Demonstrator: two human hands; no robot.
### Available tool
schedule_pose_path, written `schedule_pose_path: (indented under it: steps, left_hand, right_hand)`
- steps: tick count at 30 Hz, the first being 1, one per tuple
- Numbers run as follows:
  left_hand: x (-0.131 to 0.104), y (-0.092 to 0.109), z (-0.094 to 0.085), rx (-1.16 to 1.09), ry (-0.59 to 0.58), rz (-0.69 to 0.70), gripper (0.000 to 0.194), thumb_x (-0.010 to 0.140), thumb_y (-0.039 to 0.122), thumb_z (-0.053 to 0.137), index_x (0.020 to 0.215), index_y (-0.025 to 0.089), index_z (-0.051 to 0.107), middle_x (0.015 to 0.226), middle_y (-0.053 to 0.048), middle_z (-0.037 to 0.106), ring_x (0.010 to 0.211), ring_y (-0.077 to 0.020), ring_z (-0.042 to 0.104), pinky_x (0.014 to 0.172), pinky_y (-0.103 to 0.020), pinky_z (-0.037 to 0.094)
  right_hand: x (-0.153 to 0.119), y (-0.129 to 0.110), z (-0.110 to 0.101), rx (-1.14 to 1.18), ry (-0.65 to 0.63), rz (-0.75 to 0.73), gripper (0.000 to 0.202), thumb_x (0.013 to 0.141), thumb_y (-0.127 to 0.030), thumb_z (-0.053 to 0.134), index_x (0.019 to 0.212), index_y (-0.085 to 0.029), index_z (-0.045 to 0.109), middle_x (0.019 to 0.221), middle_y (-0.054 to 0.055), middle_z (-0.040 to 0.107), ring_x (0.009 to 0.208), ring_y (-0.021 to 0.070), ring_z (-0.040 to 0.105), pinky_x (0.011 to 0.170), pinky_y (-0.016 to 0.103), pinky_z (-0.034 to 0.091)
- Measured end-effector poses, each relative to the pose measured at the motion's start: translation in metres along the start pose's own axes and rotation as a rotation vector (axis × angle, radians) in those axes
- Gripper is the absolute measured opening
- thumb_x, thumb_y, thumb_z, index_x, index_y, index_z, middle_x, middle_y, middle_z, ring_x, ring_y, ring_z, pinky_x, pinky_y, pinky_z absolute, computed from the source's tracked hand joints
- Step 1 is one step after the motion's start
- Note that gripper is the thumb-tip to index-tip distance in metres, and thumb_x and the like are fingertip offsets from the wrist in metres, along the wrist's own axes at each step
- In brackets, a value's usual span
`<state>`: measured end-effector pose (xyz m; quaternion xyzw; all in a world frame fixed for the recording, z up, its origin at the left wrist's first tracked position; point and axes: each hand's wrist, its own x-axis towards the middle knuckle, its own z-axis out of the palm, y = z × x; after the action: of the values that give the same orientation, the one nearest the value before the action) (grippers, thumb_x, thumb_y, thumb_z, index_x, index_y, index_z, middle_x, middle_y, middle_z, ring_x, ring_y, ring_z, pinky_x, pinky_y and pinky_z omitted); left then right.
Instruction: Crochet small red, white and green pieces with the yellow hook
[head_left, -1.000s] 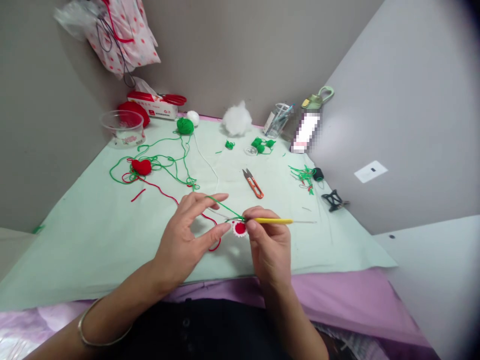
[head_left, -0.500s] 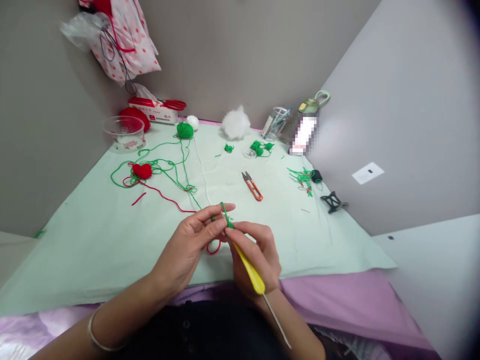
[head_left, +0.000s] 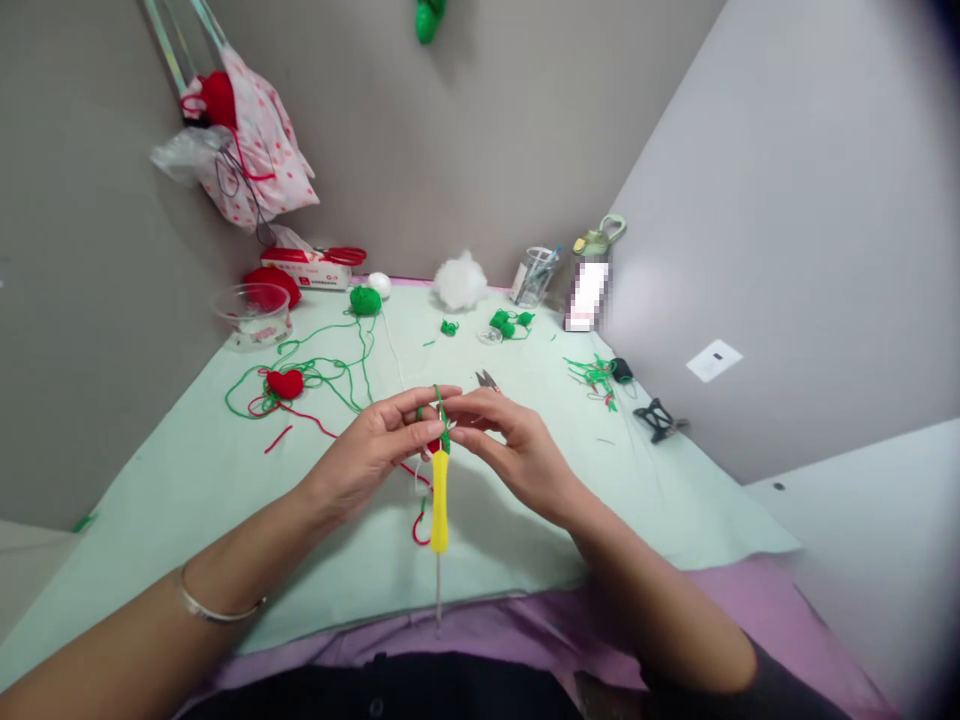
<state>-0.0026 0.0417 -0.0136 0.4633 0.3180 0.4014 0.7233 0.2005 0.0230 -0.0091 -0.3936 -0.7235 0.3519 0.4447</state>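
Note:
A small green crochet piece is pinched at the fingertips of my left hand, with green yarn running over its index finger. My right hand closes thumb and fingers on the right side of the same piece. Below them, a crochet hook with a yellow handle hangs almost upright, its upper end at the piece and no fingers round the handle. Some red and white yarn shows under the hands, and a red yarn loop dangles beside the handle. Fingers hide much of the piece.
Thread snips lie just beyond my right hand. Loose green yarn surrounds a red crocheted piece at left. Farther back are a green yarn ball, white stuffing, a plastic tub and a bottle. Thread scraps lie right.
My right hand has let go of the yellow hook handle and moved up to the piece. The hook has swung from slanting to hanging nearly straight down. The view has tilted upward.

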Motion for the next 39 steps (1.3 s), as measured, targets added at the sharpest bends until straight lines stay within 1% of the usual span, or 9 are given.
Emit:
schedule_pose_path:
  steps: [5, 13, 17, 21, 24, 27, 33, 36, 39]
  left_hand:
    - [0.021, 0.000, -0.013, 0.103, 0.028, 0.012, 0.043, 0.079, 0.032, 0.087, 0.120, 0.024, 0.081, 0.080, 0.001, 0.063, 0.074, -0.0140, 0.055, 0.073, -0.028, 0.047]
    - [0.033, -0.017, -0.024, 0.058, 0.109, 0.022, 0.040, 0.077, 0.033, 0.088, 0.113, 0.017, 0.081, 0.075, 0.001, 0.064, 0.067, -0.0112, 0.053, 0.065, -0.024, 0.044]
    - [0.030, -0.021, -0.028, 0.023, 0.141, 0.042, 0.034, 0.076, 0.032, 0.089, 0.106, 0.018, 0.083, 0.080, -0.001, 0.067, 0.073, -0.0111, 0.057, 0.069, -0.023, 0.047]
    - [0.027, -0.023, -0.035, -0.002, 0.177, 0.058, 0.030, 0.077, 0.029, 0.090, 0.102, 0.017, 0.082, 0.079, 0.000, 0.066, 0.074, -0.0114, 0.059, 0.071, -0.023, 0.050]
    - [0.026, -0.022, -0.038, -0.035, 0.165, 0.063, 0.031, 0.078, 0.027, 0.089, 0.105, 0.016, 0.081, 0.082, -0.001, 0.066, 0.075, -0.0107, 0.059, 0.072, -0.022, 0.052]
    - [0.026, -0.019, -0.039, -0.073, 0.134, 0.057, 0.032, 0.078, 0.026, 0.089, 0.107, 0.016, 0.080, 0.083, -0.001, 0.066, 0.073, -0.0097, 0.059, 0.070, -0.020, 0.052]
    - [0.026, -0.015, -0.044, -0.122, 0.089, 0.033, 0.025, 0.077, 0.023, 0.089, 0.097, 0.015, 0.077, 0.085, -0.002, 0.070, 0.073, -0.0102, 0.062, 0.068, -0.019, 0.053]
    - [0.027, -0.015, -0.046, -0.121, 0.078, 0.021, 0.022, 0.080, 0.021, 0.087, 0.097, 0.016, 0.076, 0.087, -0.003, 0.071, 0.074, -0.0105, 0.064, 0.069, -0.019, 0.054]
    - [0.027, -0.016, -0.046, -0.106, 0.066, 0.011, 0.021, 0.081, 0.022, 0.086, 0.099, 0.016, 0.076, 0.088, -0.004, 0.072, 0.075, -0.0118, 0.066, 0.069, -0.020, 0.055]
  right_hand:
    - [0.025, 0.016, 0.003, 0.144, -0.029, 0.211, 0.014, 0.082, -0.032, 0.076, 0.086, -0.019, 0.075, 0.073, 0.000, 0.071, 0.067, 0.0134, 0.061, 0.066, 0.029, 0.051]
    - [0.034, 0.032, 0.000, -0.048, -0.130, 0.272, 0.020, 0.087, -0.035, 0.064, 0.087, -0.017, 0.070, 0.069, -0.001, 0.066, 0.063, 0.0123, 0.058, 0.061, 0.026, 0.049]
    - [0.036, 0.042, -0.011, -0.288, -0.077, 0.319, 0.022, 0.096, -0.035, 0.058, 0.096, -0.017, 0.069, 0.081, 0.004, 0.070, 0.074, 0.0161, 0.063, 0.072, 0.030, 0.052]
    - [0.034, 0.058, -0.024, -0.630, 0.040, 0.381, 0.024, 0.096, -0.032, 0.066, 0.112, -0.015, 0.066, 0.117, 0.016, 0.066, 0.109, 0.0286, 0.061, 0.088, 0.039, 0.049]
    - [0.033, 0.068, -0.027, -0.782, -0.006, 0.437, 0.015, 0.092, -0.023, 0.071, 0.104, -0.015, 0.068, 0.122, 0.019, 0.063, 0.118, 0.0332, 0.059, 0.089, 0.040, 0.048]
    - [0.035, 0.073, -0.026, -0.842, -0.036, 0.468, 0.013, 0.097, -0.013, 0.057, 0.099, -0.013, 0.070, 0.119, 0.021, 0.064, 0.114, 0.0312, 0.062, 0.090, 0.038, 0.047]
    - [0.040, 0.082, -0.033, -0.756, 0.029, 0.486, 0.024, 0.095, -0.010, 0.049, 0.103, -0.012, 0.071, 0.105, 0.018, 0.068, 0.097, 0.0256, 0.064, 0.086, 0.035, 0.044]
    - [0.041, 0.081, -0.038, -0.582, 0.039, 0.466, 0.026, 0.096, -0.021, 0.048, 0.103, -0.014, 0.072, 0.082, 0.008, 0.065, 0.076, 0.0201, 0.059, 0.075, 0.033, 0.043]
    - [0.039, 0.071, -0.034, -0.351, -0.015, 0.421, 0.042, 0.100, -0.039, 0.037, 0.109, -0.015, 0.070, 0.069, 0.000, 0.054, 0.058, 0.0140, 0.046, 0.059, 0.029, 0.039]
